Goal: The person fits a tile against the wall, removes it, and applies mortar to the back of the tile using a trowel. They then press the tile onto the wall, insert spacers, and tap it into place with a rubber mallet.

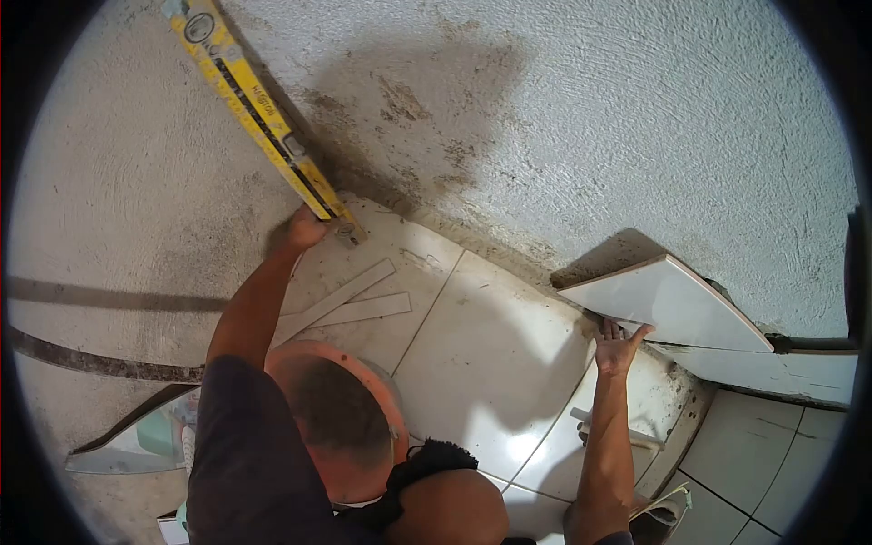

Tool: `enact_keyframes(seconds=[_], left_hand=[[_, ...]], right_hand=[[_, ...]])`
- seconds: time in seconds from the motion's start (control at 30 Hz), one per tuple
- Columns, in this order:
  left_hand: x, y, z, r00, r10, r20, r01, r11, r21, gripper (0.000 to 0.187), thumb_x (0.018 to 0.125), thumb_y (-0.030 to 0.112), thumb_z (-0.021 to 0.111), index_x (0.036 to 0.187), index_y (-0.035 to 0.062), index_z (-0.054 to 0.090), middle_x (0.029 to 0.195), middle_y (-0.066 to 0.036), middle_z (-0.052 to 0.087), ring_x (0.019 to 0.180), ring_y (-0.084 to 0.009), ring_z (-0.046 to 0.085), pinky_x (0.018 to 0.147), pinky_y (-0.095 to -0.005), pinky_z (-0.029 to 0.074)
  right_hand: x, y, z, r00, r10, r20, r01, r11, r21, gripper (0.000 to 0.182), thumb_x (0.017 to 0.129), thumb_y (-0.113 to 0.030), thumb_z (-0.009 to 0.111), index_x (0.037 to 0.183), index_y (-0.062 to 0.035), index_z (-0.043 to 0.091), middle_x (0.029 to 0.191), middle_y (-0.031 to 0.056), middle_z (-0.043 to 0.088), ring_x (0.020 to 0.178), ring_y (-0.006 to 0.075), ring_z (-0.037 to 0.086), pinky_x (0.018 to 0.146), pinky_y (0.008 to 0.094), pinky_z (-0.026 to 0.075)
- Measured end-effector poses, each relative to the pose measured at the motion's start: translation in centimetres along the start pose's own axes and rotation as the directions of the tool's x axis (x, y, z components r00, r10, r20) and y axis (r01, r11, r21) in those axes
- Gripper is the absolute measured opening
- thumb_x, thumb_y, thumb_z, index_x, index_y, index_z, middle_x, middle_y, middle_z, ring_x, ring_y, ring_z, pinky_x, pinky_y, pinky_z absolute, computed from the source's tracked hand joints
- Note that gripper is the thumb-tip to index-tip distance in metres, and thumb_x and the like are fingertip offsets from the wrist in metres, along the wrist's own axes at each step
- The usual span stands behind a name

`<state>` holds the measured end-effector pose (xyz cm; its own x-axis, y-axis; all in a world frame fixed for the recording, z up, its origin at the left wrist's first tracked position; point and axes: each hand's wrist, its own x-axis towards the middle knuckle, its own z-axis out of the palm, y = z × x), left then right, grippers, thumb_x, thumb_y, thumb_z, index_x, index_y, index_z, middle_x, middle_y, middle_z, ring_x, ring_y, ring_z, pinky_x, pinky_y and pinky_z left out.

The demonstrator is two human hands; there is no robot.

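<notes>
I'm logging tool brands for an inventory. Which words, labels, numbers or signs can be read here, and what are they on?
"MA?STON": on the yellow level; the letter shown as "?" is too blurred to be sure of.
Any finer markings on the level are too small or blurred to read.
I can make out no other text.

Well behind the bare left hand (pixel 307 227) comes a dark, plain short sleeve (pixel 254 445); a similar dark hem (pixel 615 539) shows behind the bare right hand (pixel 618 351).
</notes>
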<state>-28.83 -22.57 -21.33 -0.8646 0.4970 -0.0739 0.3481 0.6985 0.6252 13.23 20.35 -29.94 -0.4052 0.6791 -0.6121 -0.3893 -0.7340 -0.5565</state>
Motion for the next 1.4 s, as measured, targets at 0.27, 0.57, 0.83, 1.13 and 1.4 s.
enact_keyframes(seconds=[0.27,0.57,0.83,1.13,1.4], left_hand=[[-4.9,2.9,1.1,0.95,-0.309,-0.05,0.312,0.948,0.058,0.061,0.068,0.034,0.076,0.108,-0.0047,0.051,0.106,-0.016,0.059,0.095,-0.026,0.058,0.083,-0.0342,0.046],[-7.7,2.0,4.2,0.777,-0.231,0.586,-0.144,0.841,0.521,0.093,0.052,0.051,0.08,0.121,-0.002,0.047,0.113,-0.02,0.055,0.111,-0.0309,0.049,0.093,-0.0369,0.039],[-5.3,8.3,9.8,0.482,-0.029,0.875,-0.588,0.73,0.348,0.063,0.056,0.027,0.075,0.11,0.0035,0.051,0.106,-0.017,0.056,0.097,-0.0312,0.056,0.082,-0.0401,0.045],[-6.7,17.4,23.5,0.643,0.398,0.654,-0.602,0.791,0.11,0.051,0.073,0.022,0.06,0.119,0.005,0.048,0.12,-0.013,0.047,0.113,-0.0288,0.044,0.097,-0.0363,0.037],[-7.9,19.6,29.7,0.727,0.491,0.48,-0.6,0.794,0.097,0.046,0.082,0.022,0.057,0.123,0.005,0.047,0.12,-0.013,0.047,0.112,-0.0351,0.043,0.098,-0.0425,0.032]], right_hand=[[-0.4,0.0,0.4,1.0,-0.004,0.004,0.004,1.0,-0.003,0.113,0.069,-0.071,0.051,0.14,-0.0107,-0.014,0.147,0.0204,-0.001,0.136,0.034,0.009,0.107,0.0531,0.012],[-0.7,0.1,0.2,0.997,-0.004,0.073,0.01,0.997,-0.077,0.118,0.067,-0.074,0.051,0.139,-0.0093,-0.015,0.147,0.0186,-0.001,0.136,0.0324,0.008,0.108,0.0528,0.007],[-0.9,0.0,0.5,0.995,-0.031,0.095,0.04,0.994,-0.1,0.119,0.066,-0.075,0.05,0.139,-0.0086,-0.016,0.146,0.0208,0.0,0.136,0.0335,0.009,0.107,0.0537,0.007],[-0.8,0.0,0.6,0.998,-0.016,0.067,0.022,0.996,-0.087,0.115,0.067,-0.074,0.051,0.14,-0.0123,-0.012,0.146,0.0222,0.001,0.135,0.0347,0.01,0.108,0.0517,0.01],[-1.0,0.1,0.4,0.995,-0.014,0.095,0.023,0.996,-0.091,0.114,0.068,-0.073,0.051,0.14,-0.0119,-0.013,0.146,0.0217,0.001,0.135,0.0348,0.009,0.107,0.0518,0.011]])
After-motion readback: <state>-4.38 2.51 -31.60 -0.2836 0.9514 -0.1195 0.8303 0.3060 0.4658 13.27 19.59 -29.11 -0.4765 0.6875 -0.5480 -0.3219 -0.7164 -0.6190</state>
